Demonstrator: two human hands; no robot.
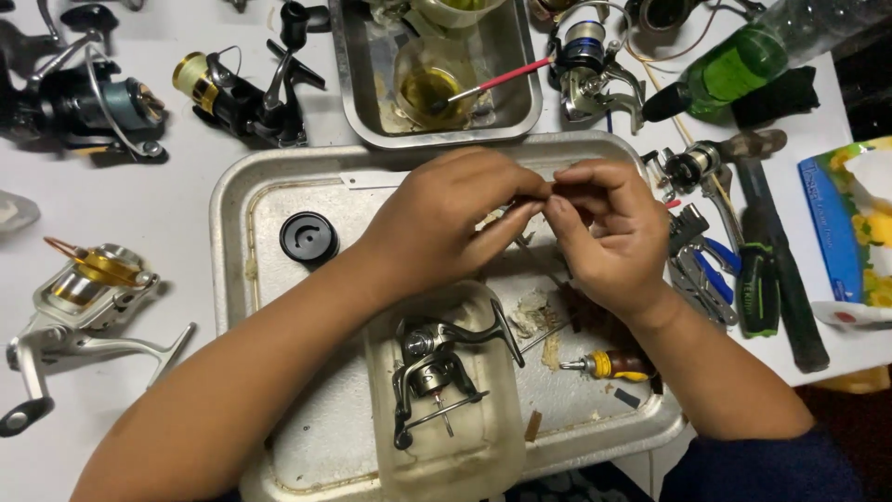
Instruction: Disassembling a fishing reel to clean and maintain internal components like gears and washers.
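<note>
Working over a large metal tray [279, 437] at centre frame, on a white table [177, 209] strewn with fishing reels. Both hands meet above the tray's upper middle. Left hand [437, 218] and right hand [609, 232] press fingertip to fingertip, pinching a small part [548, 192] between them; the part is mostly hidden, so its kind cannot be told.

Lower centre of the tray: a cloudy plastic tub [483, 446] holding a stripped reel body [432, 367], handle arm and shaft exposed, spool off. Judged from this, disassembly looks well along, and the small part is now getting hand work; reassembly appears not yet begun.

Upper centre: a smaller steel pan [348, 65] with a jar of yellowish liquid [427, 88] and a red-handled brush [492, 79] resting in it.

Left side: a silver and gold reel [79, 307], plus dark reels [84, 98] at upper left.

Right edge: a hammer [762, 195], blue-handled pliers [697, 270] and a green bottle [743, 60].

On the tray itself: a black round cap [308, 238] at left, a yellow-handled screwdriver [609, 364] at lower right, and bits of wadding [534, 311].
</note>
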